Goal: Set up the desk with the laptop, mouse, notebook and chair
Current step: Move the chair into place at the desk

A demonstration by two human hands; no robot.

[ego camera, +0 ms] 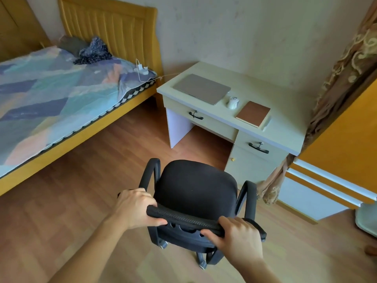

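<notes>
A black office chair (195, 188) with armrests and castors stands on the wood floor, a short way in front of the pale desk (285, 127). My left hand (136, 209) grips the left end of its backrest top. My right hand (236, 235) grips the right end. On the desk lie a closed grey laptop (202, 88), a white mouse (233, 102) to its right, and a brown notebook (253, 113) further right.
A bed (51, 94) with a yellow wooden frame fills the left side, a white charger cable (142, 72) on its corner. A yellow and white cabinet (334, 160) and a patterned curtain (346, 64) stand right of the desk. Desk drawers carry black handles.
</notes>
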